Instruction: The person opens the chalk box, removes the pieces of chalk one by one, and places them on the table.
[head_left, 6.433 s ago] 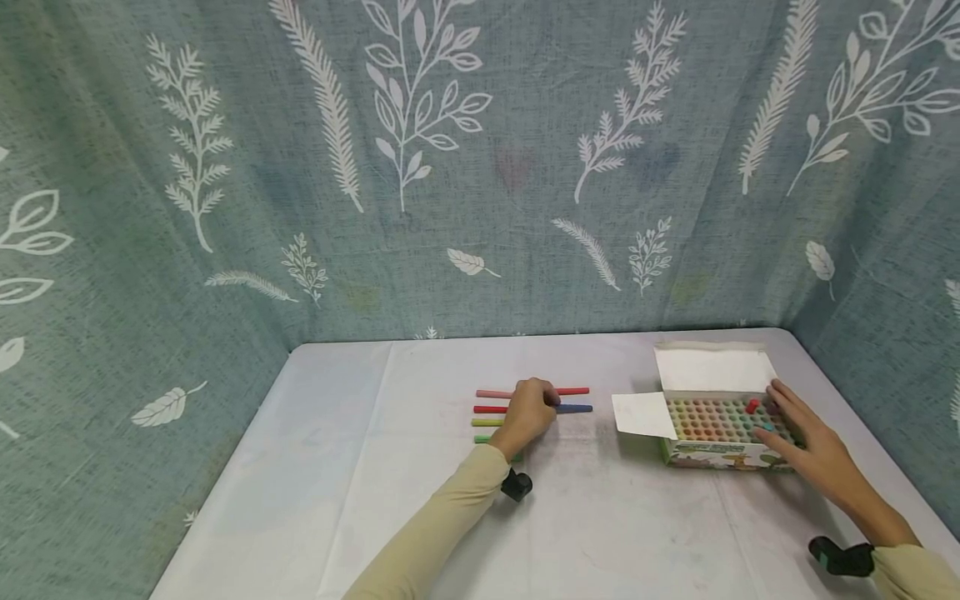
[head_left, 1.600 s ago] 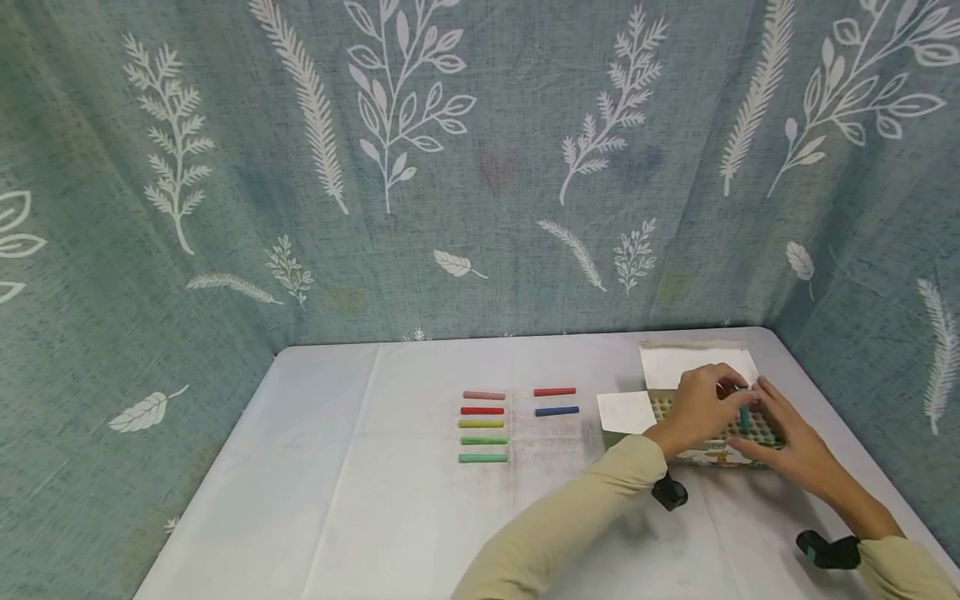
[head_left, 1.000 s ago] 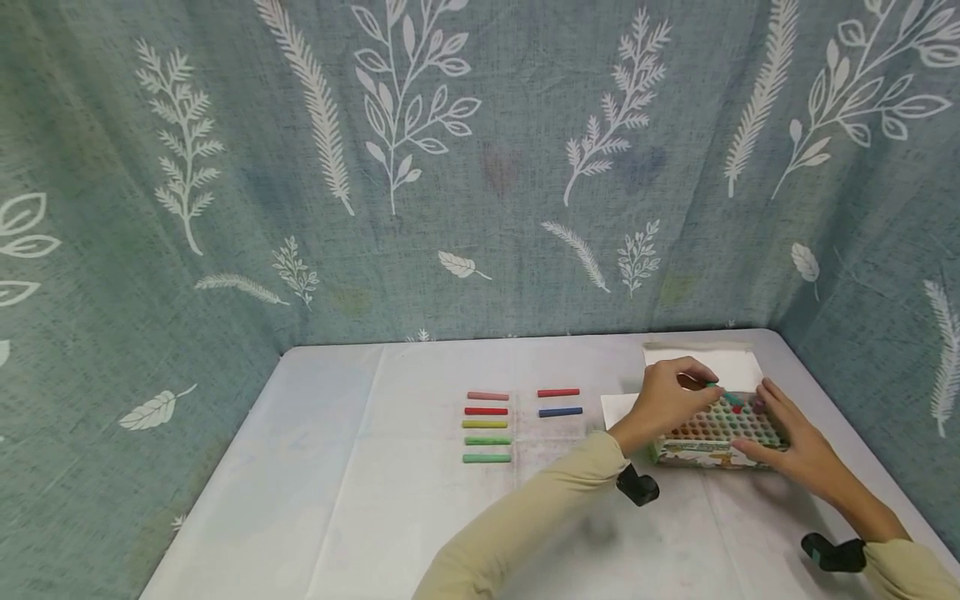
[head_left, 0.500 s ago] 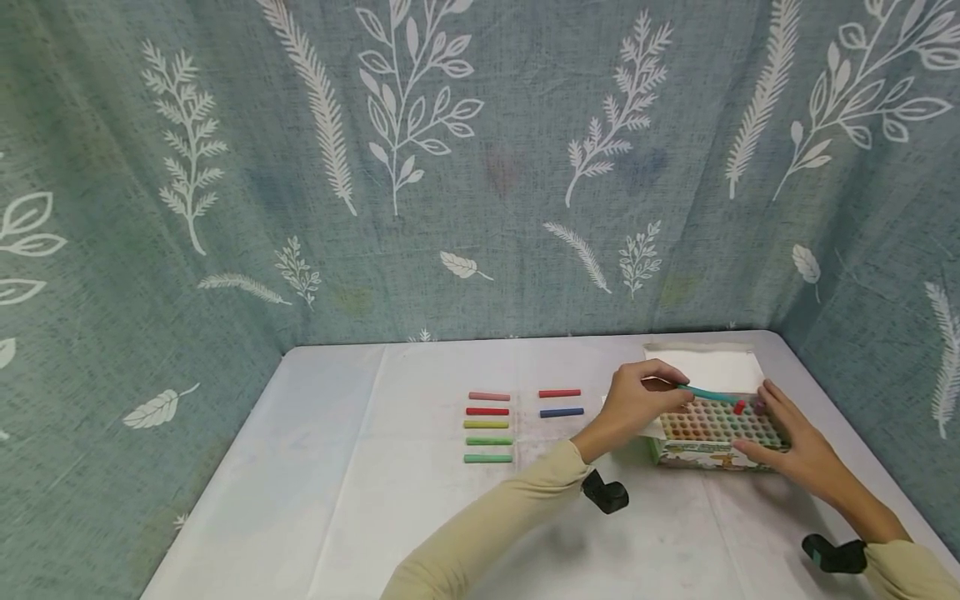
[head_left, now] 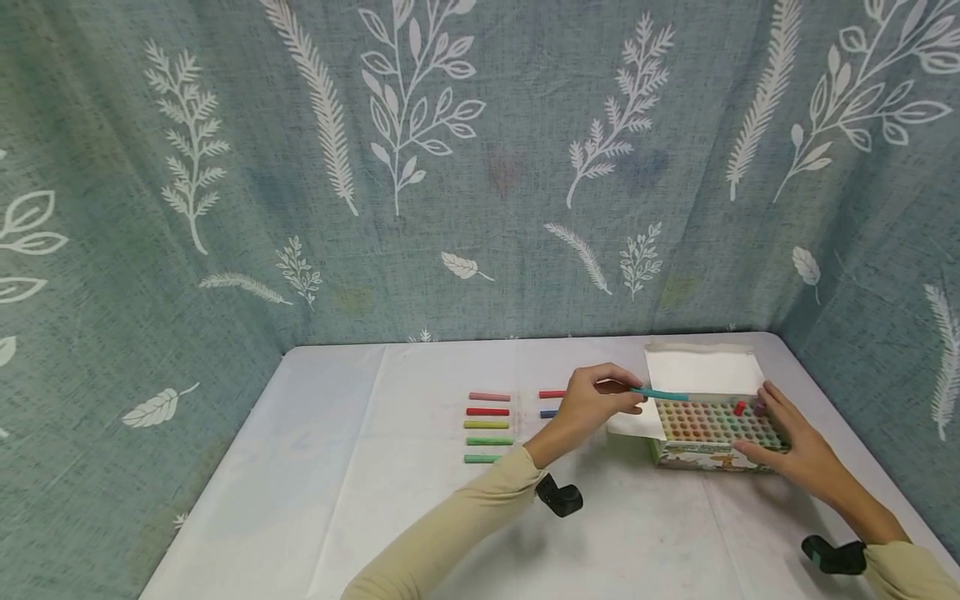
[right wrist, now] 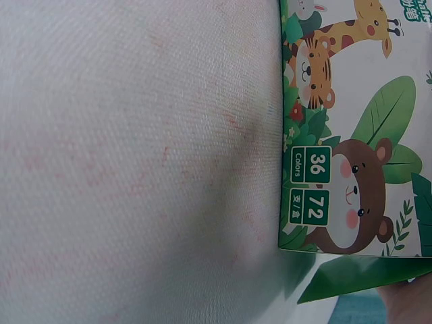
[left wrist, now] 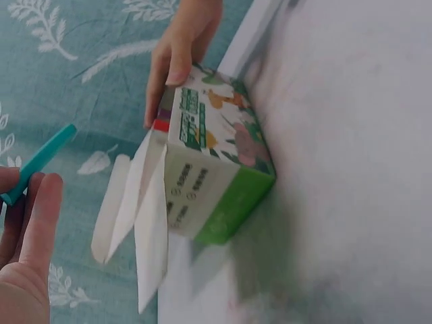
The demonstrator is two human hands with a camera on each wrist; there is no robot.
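Note:
My left hand (head_left: 588,410) pinches a teal chalk stick (head_left: 663,394) by one end, holding it level over the left part of the chalk box (head_left: 720,455). The left wrist view shows the teal chalk (left wrist: 42,164) between thumb and fingers. At the box's right end, my right hand (head_left: 808,446) grips it, thumb at the front and fingers at the back. The box's top is a grid of holes; a red chalk (head_left: 740,408) sticks up from it, with a purple one (head_left: 761,406) beside my right fingers. In the right wrist view the box front (right wrist: 364,135) reads 36 colors.
Left of the box lie a pink chalk (head_left: 489,397), a red one (head_left: 487,412), a yellow one (head_left: 486,425) and two green ones. A second red chalk (head_left: 552,394) and a blue one (head_left: 548,414) are partly hidden by my left hand. White flaps (head_left: 701,371) stand folded out.
My left hand left the blue chalk on the table, reached into the box and drew out the teal chalk. It has since moved left with it. My right hand stays at the box.

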